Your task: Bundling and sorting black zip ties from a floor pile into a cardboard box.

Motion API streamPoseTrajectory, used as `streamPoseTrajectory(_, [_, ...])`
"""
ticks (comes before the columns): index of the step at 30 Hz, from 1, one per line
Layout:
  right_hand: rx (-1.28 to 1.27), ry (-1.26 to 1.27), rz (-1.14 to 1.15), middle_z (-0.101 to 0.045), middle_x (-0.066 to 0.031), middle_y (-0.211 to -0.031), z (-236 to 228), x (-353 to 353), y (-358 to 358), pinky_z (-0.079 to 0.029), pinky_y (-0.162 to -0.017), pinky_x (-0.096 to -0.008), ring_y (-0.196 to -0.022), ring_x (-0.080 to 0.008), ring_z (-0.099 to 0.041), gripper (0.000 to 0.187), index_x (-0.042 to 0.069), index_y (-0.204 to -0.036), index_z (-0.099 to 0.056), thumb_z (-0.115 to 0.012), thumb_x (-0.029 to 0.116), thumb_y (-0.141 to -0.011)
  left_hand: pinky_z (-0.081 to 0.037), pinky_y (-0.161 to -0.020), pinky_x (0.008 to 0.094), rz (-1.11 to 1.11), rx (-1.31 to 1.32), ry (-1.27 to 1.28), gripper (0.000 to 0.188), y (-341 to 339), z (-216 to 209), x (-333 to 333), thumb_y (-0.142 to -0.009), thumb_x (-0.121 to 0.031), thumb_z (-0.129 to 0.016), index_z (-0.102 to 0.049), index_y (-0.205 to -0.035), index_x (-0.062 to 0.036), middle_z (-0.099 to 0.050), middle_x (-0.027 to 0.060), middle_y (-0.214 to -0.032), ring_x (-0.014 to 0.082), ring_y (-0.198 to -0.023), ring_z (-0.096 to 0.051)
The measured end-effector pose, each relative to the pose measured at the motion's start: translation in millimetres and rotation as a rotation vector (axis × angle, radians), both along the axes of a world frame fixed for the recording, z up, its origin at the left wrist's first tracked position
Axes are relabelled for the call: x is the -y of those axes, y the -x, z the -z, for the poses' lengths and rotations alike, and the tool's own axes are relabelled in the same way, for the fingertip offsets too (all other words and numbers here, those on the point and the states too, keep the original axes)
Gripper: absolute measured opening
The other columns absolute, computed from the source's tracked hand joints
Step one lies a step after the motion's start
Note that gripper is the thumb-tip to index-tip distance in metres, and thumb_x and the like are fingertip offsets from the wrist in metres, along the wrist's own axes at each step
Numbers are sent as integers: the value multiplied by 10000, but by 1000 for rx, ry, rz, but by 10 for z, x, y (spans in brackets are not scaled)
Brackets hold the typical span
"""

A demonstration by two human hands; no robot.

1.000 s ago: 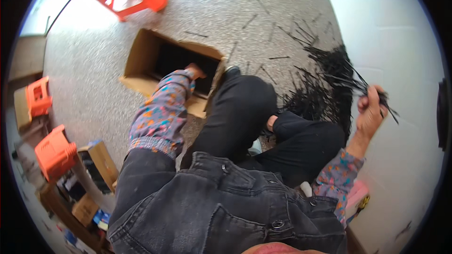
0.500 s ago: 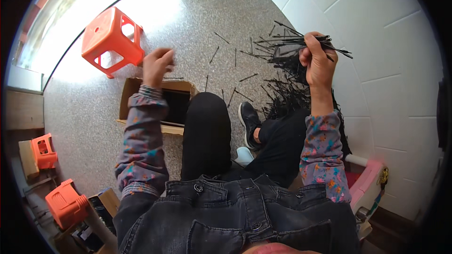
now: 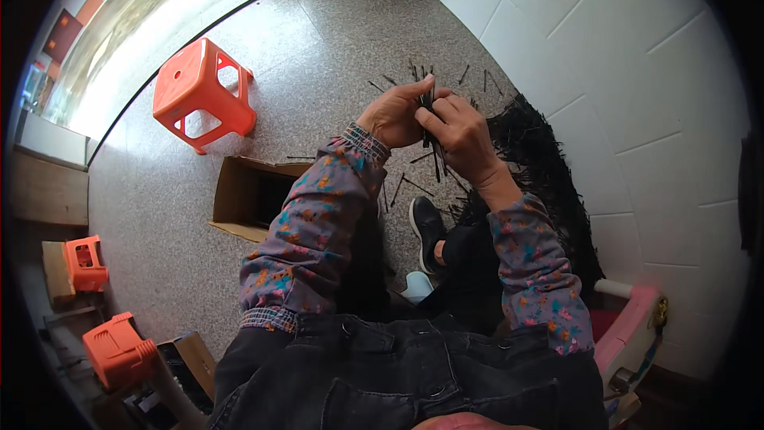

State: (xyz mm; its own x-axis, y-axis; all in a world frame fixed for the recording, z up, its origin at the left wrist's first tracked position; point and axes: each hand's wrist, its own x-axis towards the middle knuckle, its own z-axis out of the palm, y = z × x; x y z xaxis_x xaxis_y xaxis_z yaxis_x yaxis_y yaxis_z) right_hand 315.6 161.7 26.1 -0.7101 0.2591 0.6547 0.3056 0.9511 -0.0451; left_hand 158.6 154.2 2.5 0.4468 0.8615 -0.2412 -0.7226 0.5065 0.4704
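Together in front of me, my left hand (image 3: 395, 115) and my right hand (image 3: 463, 134) close around a small bundle of thin black sticks (image 3: 427, 101). The sticks stand roughly upright between my fingers, their ends showing above and below the grip. My left thumb presses along the bundle; the fingers of my right hand curl against it from the right. A large heap of similar black sticks (image 3: 547, 167) lies to the right along the wall, partly behind my right forearm. Loose black sticks (image 3: 415, 185) are scattered on the floor below my hands.
An open cardboard box (image 3: 237, 189) sits left of my legs, partly hidden by my left sleeve. Beyond it stands an orange plastic stool (image 3: 195, 89). Smaller orange stools (image 3: 86, 264) are at the lower left. A white wall (image 3: 629, 111) bounds the right; a pink-edged object (image 3: 629, 326) is beside me.
My left hand has swung right from above the box to meet my right hand. My right hand has come inward with the black sticks, which now stand upright instead of lying sideways.
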Motion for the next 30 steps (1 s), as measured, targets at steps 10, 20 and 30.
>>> streamPoseTrajectory(10, [145,19,95,-556,-84,-932,35,11,42,-482,-745,-367,-919,-282,-545,309,77,-988,-602,-580,20,-685,-441,-881,356,-96,-57,-144,266,1,-57,70,-917,-298,-511,-545,-960,-37,-585,123,-1088,216,-975,-561])
streamPoseTrajectory(20, [178,54,81,-553,-90,-938,84,-22,34,-475,-750,-346,-930,-262,-536,280,97,-1015,-607,-530,66,-748,-436,-914,388,-323,-40,-9,225,-6,182,-62,-968,-207,-375,-501,-896,-36,-583,139,-1027,246,-987,-546])
streamPoseTrajectory(30, [-654,1581,89,-583,-95,-975,173,-34,95,-473,-778,-391,-899,-241,-563,254,40,-1066,-564,-443,203,-915,-484,-761,391,-570,278,110,172,232,389,-167,-957,-185,-416,-474,-918,-28,-518,41,-687,188,-697,-534])
